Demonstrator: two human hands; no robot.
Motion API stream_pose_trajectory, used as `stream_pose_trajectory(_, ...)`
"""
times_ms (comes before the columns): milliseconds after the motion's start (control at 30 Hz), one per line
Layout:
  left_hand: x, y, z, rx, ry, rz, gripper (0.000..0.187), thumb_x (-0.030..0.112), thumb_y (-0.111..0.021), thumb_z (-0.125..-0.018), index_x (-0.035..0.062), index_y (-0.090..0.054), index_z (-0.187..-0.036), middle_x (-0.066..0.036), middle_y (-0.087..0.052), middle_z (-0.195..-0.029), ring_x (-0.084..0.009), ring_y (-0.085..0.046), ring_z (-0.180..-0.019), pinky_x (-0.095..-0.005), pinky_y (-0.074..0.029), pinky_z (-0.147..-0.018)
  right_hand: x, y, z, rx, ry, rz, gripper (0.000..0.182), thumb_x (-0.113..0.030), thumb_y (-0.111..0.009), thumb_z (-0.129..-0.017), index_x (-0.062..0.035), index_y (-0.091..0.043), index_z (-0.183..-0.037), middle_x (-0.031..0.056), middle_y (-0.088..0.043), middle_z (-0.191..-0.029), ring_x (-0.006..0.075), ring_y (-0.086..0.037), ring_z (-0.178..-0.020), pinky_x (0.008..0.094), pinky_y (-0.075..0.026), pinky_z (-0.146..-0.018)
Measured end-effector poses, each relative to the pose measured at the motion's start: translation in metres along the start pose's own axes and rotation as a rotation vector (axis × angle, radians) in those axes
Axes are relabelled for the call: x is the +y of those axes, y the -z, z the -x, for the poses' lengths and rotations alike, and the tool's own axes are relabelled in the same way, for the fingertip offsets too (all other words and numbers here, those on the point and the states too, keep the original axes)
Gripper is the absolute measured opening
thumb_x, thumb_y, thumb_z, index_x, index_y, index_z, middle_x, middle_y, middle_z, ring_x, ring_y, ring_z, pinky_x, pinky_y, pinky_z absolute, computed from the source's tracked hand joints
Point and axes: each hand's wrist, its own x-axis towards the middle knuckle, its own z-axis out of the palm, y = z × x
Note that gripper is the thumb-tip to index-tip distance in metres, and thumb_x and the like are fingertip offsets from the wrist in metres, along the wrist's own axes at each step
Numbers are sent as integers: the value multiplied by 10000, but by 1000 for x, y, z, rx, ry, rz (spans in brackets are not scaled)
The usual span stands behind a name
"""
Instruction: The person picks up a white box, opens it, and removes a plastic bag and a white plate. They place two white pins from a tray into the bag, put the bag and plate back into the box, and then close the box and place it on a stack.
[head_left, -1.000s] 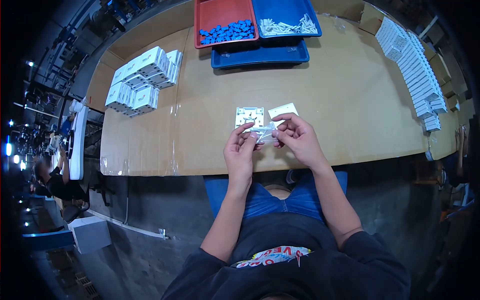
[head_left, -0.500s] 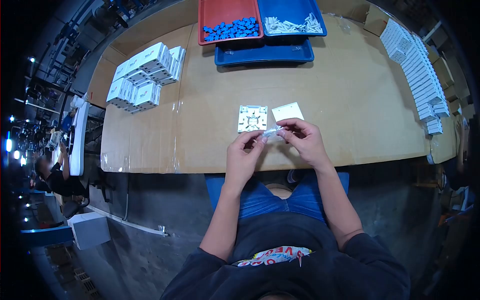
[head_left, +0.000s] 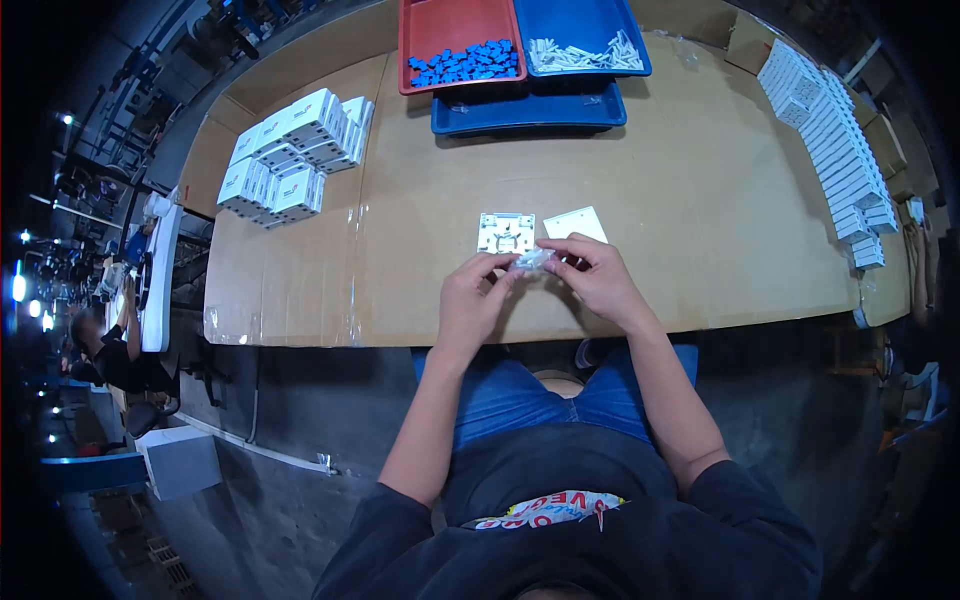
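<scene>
Between my two hands is a small clear plastic bag (head_left: 533, 260) with whitish pieces in it. My left hand (head_left: 475, 297) pinches its left side, and my right hand (head_left: 598, 280) pinches its right side. Just beyond my fingers lies an open white plastic housing (head_left: 506, 232) with a round inner frame, its lower edge partly behind the left fingers. A flat white cover (head_left: 576, 224) rests to its right, slightly turned, close to my right fingers.
A red tray (head_left: 460, 25) of blue parts and a blue tray (head_left: 580, 20) of white sticks stand at the back, above another blue tray (head_left: 530, 118). Stacked white boxes (head_left: 297, 192) are at left, rows of white units (head_left: 835, 150) at right. A person (head_left: 120, 355) is far left.
Both hands have shifted slightly left with the bag. The bag now shows more between the fingertips, and the left hand covers the housing's lower edge a little more.
</scene>
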Motion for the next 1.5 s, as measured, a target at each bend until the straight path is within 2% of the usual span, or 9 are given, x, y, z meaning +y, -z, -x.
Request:
stream_pose_trajectory(167,-23,11,-25,59,-291,-237,223,121,-725,-937,-4,-746,-1120,-112,-709,-1001,-251,-659,-940,-338,-512,-824,4,-17,-20,197,273,260,180,-101,-711,-941,-32,-754,-1102,58,-678,-940,196,-646,-809,304,-507,-725)
stream_pose_trajectory(267,-31,19,-36,0,-261,-316,217,112,-726,-914,22,-753,-1109,-120,-715,-1012,-257,-650,-927,-356,-515,-832,13,-27,-32,167,254,266,159,-138,-679,-941,-46,-741,-1055,104,-692,-981,306,-687,-871,381,-547,-793)
stream_pose_trajectory(367,-27,22,-39,21,-219,-306,201,122,-730,-889,65,-768,-1078,-103,-719,-1013,-271,-642,-910,-377,-507,-827,15,-34,-36,184,264,325,137,-133,-672,-938,-48,-727,-1029,109,-699,-982,323,-690,-860,397,-553,-765)
stream_pose_trajectory(467,-36,28,-44,34,-362,-488,169,135,-734,-876,90,-776,-1033,-65,-712,-994,-268,-640,-916,-393,-487,-846,10,-36,-39,195,241,375,112,-139,-681,-922,-47,-710,-981,108,-701,-958,335,-691,-854,422,-552,-737)
stream_pose_trajectory(567,-38,30,-44,53,-377,-592,149,157,-741,-871,101,-779,-1004,-41,-698,-978,-267,-639,-943,-403,-468,-862,13,-37,-40,182,305,483,98,-133,-692,-902,-44,-691,-943,108,-698,-927,332,-688,-849,432,-549,-721)
stream_pose_trajectory(867,-44,28,-46,44,-365,-519,141,158,-757,-869,72,-768,-981,-50,-699,-973,-256,-649,-919,-385,-471,-854,21,-36,-43,153,344,520,94,-138,-705,-887,-47,-708,-906,110,-688,-943,323,-689,-852,438,-551,-738)
stream_pose_trajectory(967,-45,27,-49,37,-268,-381,139,117,-760,-855,62,-749,-982,-66,-708,-968,-265,-654,-900,-379,-482,-837,12,-31,-45,84,305,572,106,-151,-710,-887,-51,-708,-923,106,-680,-946,330,-689,-845,444,-551,-734)
stream_pose_trajectory(1167,-48,31,-50,-18,-358,-420,153,80,-747,-846,42,-725,-993,-96,-713,-982,-286,-653,-916,-390,-499,-840,16,-32,-51,75,304,596,116,-160,-710,-884,-62,-705,-947,103,-666,-919,338,-686,-817,455,-548,-716)
stream_pose_trajectory(1500,-45,40,-43,-113,-432,-411,298,202,-831,-802,41,-731,-1032,-93,-713,-1077,-288,-635,-976,-401,-490,-883,8,-21,-54,-45,308,672,101,-170,-710,-872,-71,-726,-883,80,-666,-928,305,-697,-813,442,-561,-732)
